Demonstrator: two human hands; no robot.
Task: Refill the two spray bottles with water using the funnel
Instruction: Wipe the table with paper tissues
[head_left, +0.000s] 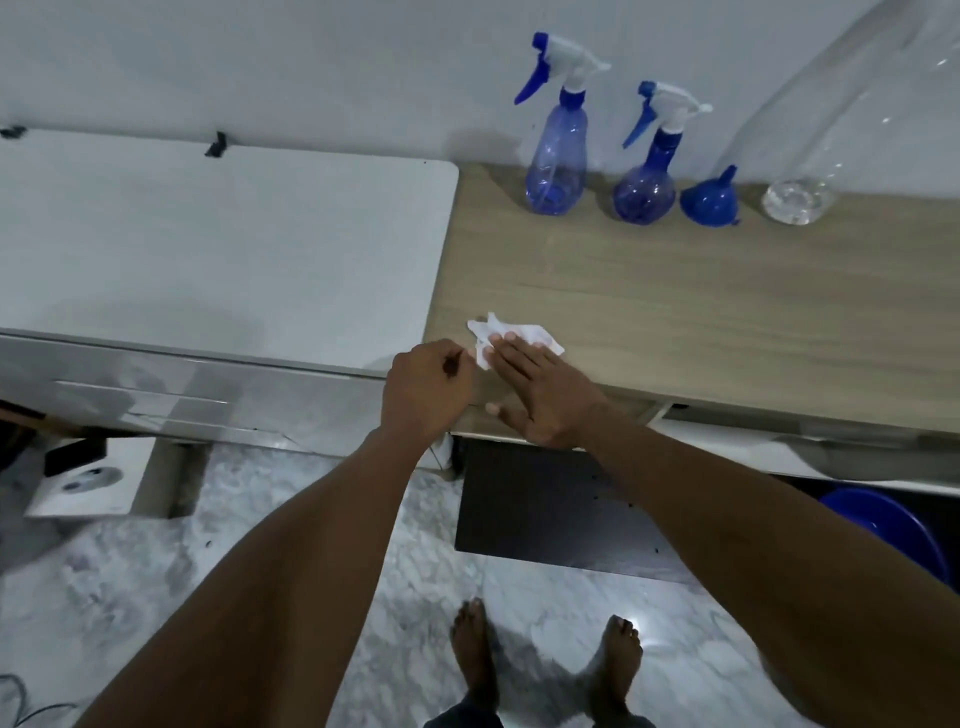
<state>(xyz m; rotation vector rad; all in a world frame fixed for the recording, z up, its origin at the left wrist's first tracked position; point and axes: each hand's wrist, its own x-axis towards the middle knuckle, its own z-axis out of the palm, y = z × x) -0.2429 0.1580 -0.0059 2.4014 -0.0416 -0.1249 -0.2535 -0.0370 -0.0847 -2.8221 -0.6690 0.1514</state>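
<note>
Our right hand (540, 389) lies flat, fingers straight, pressing a tissue (524, 332) onto the bench (727, 312). Our left hand (426, 389) curls beside it; we cannot tell if it pinches anything. The tall sprayer (556, 156), round sprayer (644, 187) and funnel (709, 200) stand at the back.

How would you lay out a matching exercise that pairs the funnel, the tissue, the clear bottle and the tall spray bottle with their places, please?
1. funnel
2. tissue
3. clear bottle
4. tall spray bottle

a. leftmost in the back row
b. under the fingers of the right hand
c. rightmost in the back row
d. upside down beside the round spray bottle

Pairs: 1-d, 2-b, 3-c, 4-a.
</note>
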